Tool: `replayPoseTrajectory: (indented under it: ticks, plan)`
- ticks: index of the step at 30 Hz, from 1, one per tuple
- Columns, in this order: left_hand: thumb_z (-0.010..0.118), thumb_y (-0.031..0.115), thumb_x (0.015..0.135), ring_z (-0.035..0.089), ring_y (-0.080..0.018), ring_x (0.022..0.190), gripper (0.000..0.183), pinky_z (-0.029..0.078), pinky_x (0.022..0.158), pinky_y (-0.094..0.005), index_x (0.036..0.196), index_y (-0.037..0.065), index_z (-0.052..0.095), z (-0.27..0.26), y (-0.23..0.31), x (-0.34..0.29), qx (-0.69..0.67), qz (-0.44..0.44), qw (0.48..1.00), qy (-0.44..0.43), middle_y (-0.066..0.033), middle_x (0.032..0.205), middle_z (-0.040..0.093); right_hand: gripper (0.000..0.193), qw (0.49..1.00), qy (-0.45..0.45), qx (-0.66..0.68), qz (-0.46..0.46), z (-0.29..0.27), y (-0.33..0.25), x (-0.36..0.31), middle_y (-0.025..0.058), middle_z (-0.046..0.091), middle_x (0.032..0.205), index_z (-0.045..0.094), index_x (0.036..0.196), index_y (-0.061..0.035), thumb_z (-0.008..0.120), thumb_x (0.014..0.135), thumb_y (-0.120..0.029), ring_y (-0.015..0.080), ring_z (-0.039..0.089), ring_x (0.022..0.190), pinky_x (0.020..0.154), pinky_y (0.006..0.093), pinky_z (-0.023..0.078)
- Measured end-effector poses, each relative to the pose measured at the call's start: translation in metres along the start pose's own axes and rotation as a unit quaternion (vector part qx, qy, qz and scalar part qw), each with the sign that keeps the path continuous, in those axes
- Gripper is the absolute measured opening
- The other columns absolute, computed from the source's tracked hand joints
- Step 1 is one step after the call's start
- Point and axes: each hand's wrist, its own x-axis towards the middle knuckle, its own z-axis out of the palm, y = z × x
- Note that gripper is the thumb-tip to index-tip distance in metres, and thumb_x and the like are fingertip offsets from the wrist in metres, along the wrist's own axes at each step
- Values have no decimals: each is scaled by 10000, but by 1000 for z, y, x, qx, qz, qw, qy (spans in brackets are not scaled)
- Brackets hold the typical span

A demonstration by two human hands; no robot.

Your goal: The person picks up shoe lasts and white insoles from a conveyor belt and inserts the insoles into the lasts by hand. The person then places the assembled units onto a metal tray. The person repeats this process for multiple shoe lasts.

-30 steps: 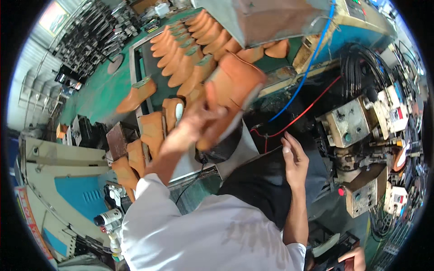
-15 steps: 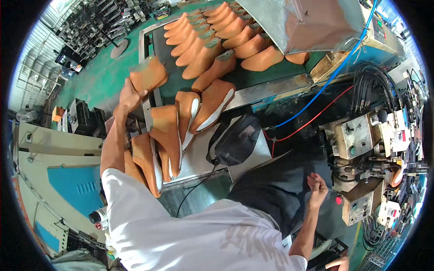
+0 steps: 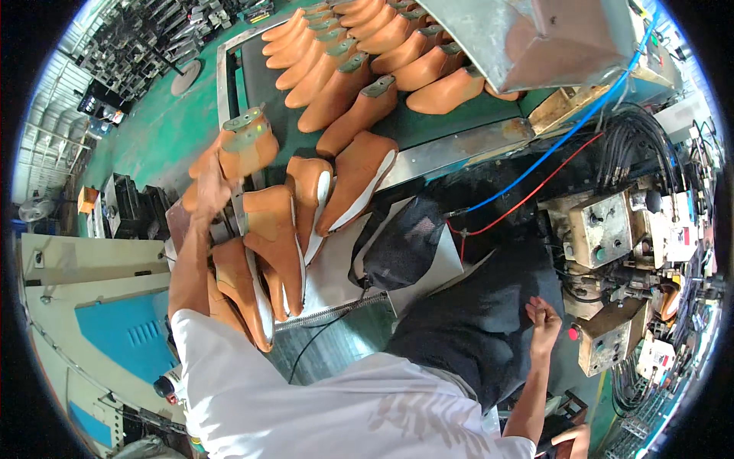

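Note:
My left hand (image 3: 212, 193), blurred by motion, grips a brown shoe last (image 3: 248, 153) at the left end of the conveyor. The last has a greenish top and stands tilted, its lower side against my fingers. Just right of it, several brown shoes (image 3: 269, 229) with pale sole edges lean together on a metal table (image 3: 329, 287). My right hand (image 3: 543, 325) hangs at the right over my dark trousers (image 3: 482, 329), its fingers curled in with nothing visible in them.
Rows of brown lasts (image 3: 329, 92) stand on the green conveyor (image 3: 267, 76) under a metal hood (image 3: 535, 46). A black mesh bag (image 3: 405, 241) lies on the table's right side. Blue hose (image 3: 566, 141), red hose (image 3: 535, 195) and a machine with control boxes (image 3: 604, 229) stand to the right.
My left hand and the last have come down slightly toward me, and the last has turned so that its greenish top shows. My right hand stays curled over the trousers.

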Motion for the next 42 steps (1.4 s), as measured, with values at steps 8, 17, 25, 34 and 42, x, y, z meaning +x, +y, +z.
replayPoseTrajectory:
  ticks: [8, 17, 25, 34, 42]
  plan:
    - [931, 246, 780, 679, -472, 1215, 812, 545, 1006, -519, 1430, 53, 485, -29, -71, 142, -62, -39, 992, 105, -265, 1285, 712, 444, 997, -40, -62, -14, -4, -1, 21, 179, 772, 1207, 664, 1338, 110, 620, 1129, -280, 222, 749, 1041, 956, 358, 608]
    - [864, 139, 833, 678, -401, 1262, 675, 537, 1046, -481, 1421, 33, 550, 65, -146, 200, -66, -55, 996, -2, -209, 1339, 720, 403, 993, -24, -117, -8, -27, 36, -12, 128, 782, 1080, 710, 1236, 86, 681, 1100, -293, 185, 738, 977, 912, 340, 600]
    - [691, 16, 939, 674, -266, 1275, 624, 516, 1101, -376, 1548, 30, 556, 88, -238, 197, -221, -100, 967, -80, -135, 1360, 728, 353, 992, -31, -118, 25, -29, 39, -5, 96, 772, 1034, 717, 1224, 75, 664, 1102, -253, 147, 704, 913, 842, 314, 571]
    - [963, 174, 725, 342, -391, 1588, 1258, 368, 1272, -514, 1722, 95, 199, 80, -114, 91, -32, -27, 999, -20, -238, 1716, 323, 284, 982, -26, -181, 42, -43, 58, -46, 126, 804, 1009, 751, 1187, 55, 638, 1048, -166, 214, 751, 962, 849, 345, 569]
    - [999, 434, 680, 241, -422, 1635, 1353, 325, 1273, -615, 1721, 108, 198, 87, -108, 102, 72, -80, 994, 35, -263, 1764, 225, 313, 971, -23, -237, 36, -18, 30, -17, 189, 786, 941, 762, 1130, 58, 647, 1047, -222, 274, 710, 801, 785, 405, 559]
